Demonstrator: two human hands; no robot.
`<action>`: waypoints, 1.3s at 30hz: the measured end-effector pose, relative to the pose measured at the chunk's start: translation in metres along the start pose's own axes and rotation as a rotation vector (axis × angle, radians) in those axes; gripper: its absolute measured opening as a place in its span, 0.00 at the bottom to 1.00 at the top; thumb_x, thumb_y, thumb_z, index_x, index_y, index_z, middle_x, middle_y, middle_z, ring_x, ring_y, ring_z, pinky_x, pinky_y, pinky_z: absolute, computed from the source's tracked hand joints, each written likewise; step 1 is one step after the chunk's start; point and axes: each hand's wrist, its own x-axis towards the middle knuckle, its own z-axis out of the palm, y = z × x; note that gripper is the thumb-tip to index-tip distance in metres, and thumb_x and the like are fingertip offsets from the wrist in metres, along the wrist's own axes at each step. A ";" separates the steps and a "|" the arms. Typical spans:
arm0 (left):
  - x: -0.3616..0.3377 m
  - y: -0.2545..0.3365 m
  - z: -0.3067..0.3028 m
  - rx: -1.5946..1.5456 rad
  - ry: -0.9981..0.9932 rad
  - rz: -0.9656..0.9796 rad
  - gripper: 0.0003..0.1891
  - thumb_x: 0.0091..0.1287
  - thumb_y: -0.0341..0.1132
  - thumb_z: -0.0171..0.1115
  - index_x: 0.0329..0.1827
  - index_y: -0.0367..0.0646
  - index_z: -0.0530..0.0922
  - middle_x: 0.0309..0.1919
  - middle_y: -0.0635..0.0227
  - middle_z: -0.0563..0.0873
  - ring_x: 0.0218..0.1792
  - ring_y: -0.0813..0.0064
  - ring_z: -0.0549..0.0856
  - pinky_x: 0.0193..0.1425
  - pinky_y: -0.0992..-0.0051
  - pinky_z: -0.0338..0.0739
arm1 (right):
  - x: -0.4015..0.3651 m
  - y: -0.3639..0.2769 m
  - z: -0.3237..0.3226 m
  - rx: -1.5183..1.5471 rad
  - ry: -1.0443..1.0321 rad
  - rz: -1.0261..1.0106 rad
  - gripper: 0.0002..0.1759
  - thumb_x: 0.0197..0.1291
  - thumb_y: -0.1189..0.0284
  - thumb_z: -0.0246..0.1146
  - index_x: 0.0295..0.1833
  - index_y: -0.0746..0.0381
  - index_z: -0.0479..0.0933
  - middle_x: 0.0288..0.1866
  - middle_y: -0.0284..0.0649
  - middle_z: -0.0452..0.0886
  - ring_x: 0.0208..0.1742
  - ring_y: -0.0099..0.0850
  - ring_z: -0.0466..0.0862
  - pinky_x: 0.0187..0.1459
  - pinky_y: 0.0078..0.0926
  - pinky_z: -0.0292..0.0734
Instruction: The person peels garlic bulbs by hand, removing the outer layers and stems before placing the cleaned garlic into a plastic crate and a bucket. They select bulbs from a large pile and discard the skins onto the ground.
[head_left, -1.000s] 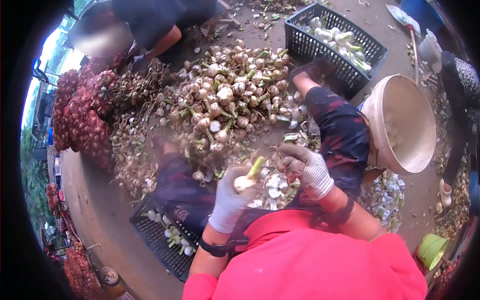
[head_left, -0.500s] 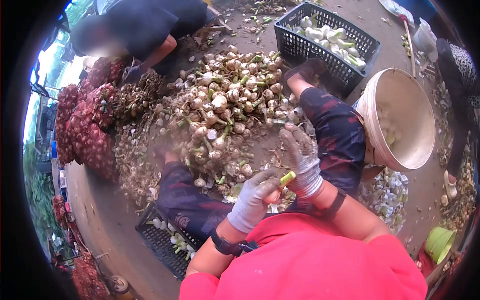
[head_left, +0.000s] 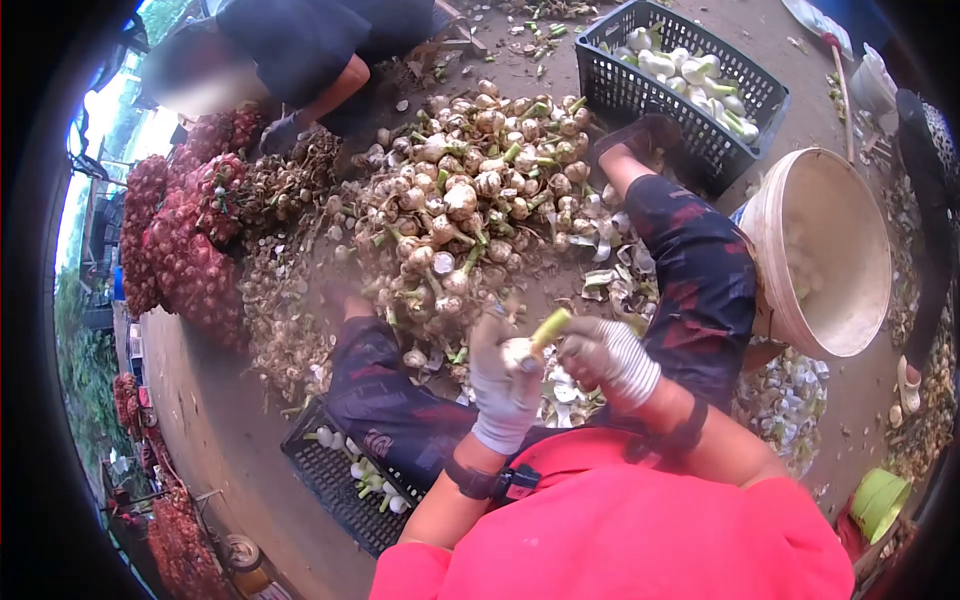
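Note:
My left hand [head_left: 500,385], in a dirty white glove, is closed around a garlic bulb [head_left: 517,352]. The bulb's cut green stem points up and to the right. Close beside the stem, my gloved right hand [head_left: 612,362] has its fingers curled together; whatever they pinch is hidden and slightly blurred. Beyond both hands lies a large heap of unpeeled garlic [head_left: 460,200] with short stems, between my legs. Loose peelings [head_left: 565,390] are scattered on the ground under my hands.
A black crate [head_left: 680,95] of cleaned garlic stands at the far right, another crate [head_left: 330,490] at my left. A white bucket [head_left: 820,255] leans by my right knee. Red mesh sacks [head_left: 190,250] sit at left, near a co-worker's hand [head_left: 285,130]. A green pot [head_left: 880,505] lies lower right.
My right hand has come down from its raised, spread position and curled its fingers beside the stem. The left hand has turned, showing the white bulb. The whole view has shifted slightly.

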 end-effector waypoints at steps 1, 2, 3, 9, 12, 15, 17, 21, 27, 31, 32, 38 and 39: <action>0.001 0.004 -0.001 0.209 -0.109 0.151 0.33 0.64 0.53 0.58 0.59 0.32 0.63 0.43 0.53 0.74 0.41 0.54 0.75 0.47 0.63 0.71 | 0.002 0.008 0.010 -0.040 0.084 -0.081 0.21 0.60 0.57 0.63 0.49 0.64 0.79 0.31 0.31 0.80 0.30 0.16 0.75 0.31 0.16 0.71; 0.003 0.004 0.002 0.312 -0.089 0.383 0.34 0.63 0.57 0.57 0.57 0.34 0.64 0.42 0.52 0.74 0.41 0.51 0.75 0.46 0.60 0.71 | 0.004 0.015 0.017 -0.083 0.166 -0.164 0.21 0.60 0.57 0.63 0.48 0.64 0.79 0.33 0.33 0.81 0.33 0.18 0.76 0.34 0.19 0.73; 0.007 0.004 0.002 0.365 -0.067 0.466 0.33 0.63 0.58 0.57 0.56 0.34 0.65 0.42 0.53 0.74 0.42 0.53 0.75 0.45 0.59 0.71 | 0.005 0.011 0.012 -0.158 0.115 -0.079 0.20 0.62 0.58 0.61 0.49 0.64 0.79 0.36 0.35 0.82 0.38 0.20 0.78 0.39 0.22 0.76; 0.011 -0.001 -0.011 0.538 -0.090 0.633 0.31 0.65 0.55 0.53 0.59 0.36 0.63 0.45 0.54 0.73 0.43 0.55 0.75 0.45 0.57 0.70 | 0.006 0.005 0.023 -0.171 0.092 -0.029 0.15 0.67 0.61 0.55 0.44 0.63 0.78 0.28 0.30 0.78 0.27 0.17 0.74 0.28 0.18 0.70; 0.010 -0.002 -0.012 0.612 -0.098 0.639 0.29 0.67 0.51 0.51 0.62 0.36 0.61 0.46 0.52 0.72 0.42 0.54 0.74 0.45 0.55 0.70 | 0.008 0.006 0.024 -0.138 0.101 0.036 0.14 0.68 0.61 0.53 0.37 0.60 0.76 0.25 0.28 0.74 0.22 0.16 0.69 0.22 0.18 0.64; 0.012 -0.005 -0.013 0.599 -0.059 0.651 0.30 0.65 0.54 0.55 0.57 0.34 0.67 0.45 0.54 0.72 0.42 0.58 0.75 0.44 0.61 0.72 | 0.007 0.006 0.020 -0.084 0.045 0.083 0.13 0.68 0.64 0.53 0.42 0.61 0.78 0.25 0.30 0.75 0.24 0.16 0.71 0.24 0.17 0.66; 0.013 0.000 -0.006 0.372 -0.056 0.366 0.31 0.67 0.53 0.52 0.60 0.34 0.64 0.43 0.57 0.73 0.39 0.63 0.76 0.42 0.65 0.74 | 0.007 0.009 0.018 -0.194 0.061 0.013 0.12 0.67 0.65 0.54 0.42 0.60 0.78 0.25 0.30 0.76 0.24 0.16 0.71 0.25 0.17 0.66; 0.033 0.009 -0.010 -0.840 -0.242 -0.953 0.29 0.71 0.56 0.46 0.55 0.34 0.72 0.37 0.63 0.82 0.32 0.73 0.82 0.37 0.72 0.80 | 0.006 0.008 0.004 -0.258 -0.029 -0.068 0.09 0.65 0.69 0.55 0.40 0.60 0.79 0.25 0.31 0.76 0.25 0.16 0.72 0.25 0.15 0.65; 0.023 0.002 -0.019 -0.170 0.070 -0.369 0.19 0.70 0.42 0.52 0.50 0.32 0.75 0.37 0.62 0.82 0.38 0.76 0.80 0.43 0.79 0.74 | -0.006 -0.004 -0.001 -0.128 0.072 0.100 0.10 0.64 0.69 0.55 0.37 0.63 0.78 0.23 0.29 0.75 0.20 0.17 0.70 0.22 0.16 0.64; 0.004 0.011 0.007 -0.120 -0.144 -0.289 0.14 0.65 0.37 0.62 0.47 0.37 0.75 0.29 0.73 0.77 0.27 0.86 0.73 0.31 0.81 0.70 | -0.002 0.013 0.004 -0.854 0.106 -0.228 0.08 0.57 0.71 0.59 0.41 0.62 0.76 0.28 0.37 0.79 0.28 0.28 0.79 0.29 0.28 0.74; 0.005 0.008 0.010 -0.308 -0.107 -0.472 0.06 0.64 0.28 0.61 0.41 0.37 0.76 0.27 0.73 0.77 0.27 0.85 0.73 0.30 0.81 0.70 | 0.004 0.013 0.003 -1.226 0.144 -0.429 0.08 0.54 0.71 0.61 0.39 0.62 0.75 0.27 0.41 0.80 0.28 0.35 0.81 0.30 0.32 0.76; 0.026 0.012 -0.014 0.083 -0.305 0.020 0.10 0.54 0.15 0.55 0.36 0.37 0.76 0.27 0.68 0.77 0.27 0.80 0.76 0.31 0.79 0.71 | 0.009 -0.030 -0.024 -1.575 0.410 -0.782 0.10 0.45 0.71 0.63 0.36 0.59 0.75 0.25 0.43 0.76 0.27 0.42 0.80 0.30 0.38 0.76; 0.028 0.015 -0.022 0.020 -0.334 -0.014 0.10 0.55 0.15 0.55 0.37 0.38 0.76 0.27 0.69 0.77 0.27 0.81 0.76 0.30 0.80 0.71 | 0.021 -0.026 -0.041 -1.622 0.452 -0.733 0.08 0.46 0.71 0.63 0.34 0.59 0.74 0.25 0.43 0.77 0.27 0.42 0.80 0.29 0.38 0.75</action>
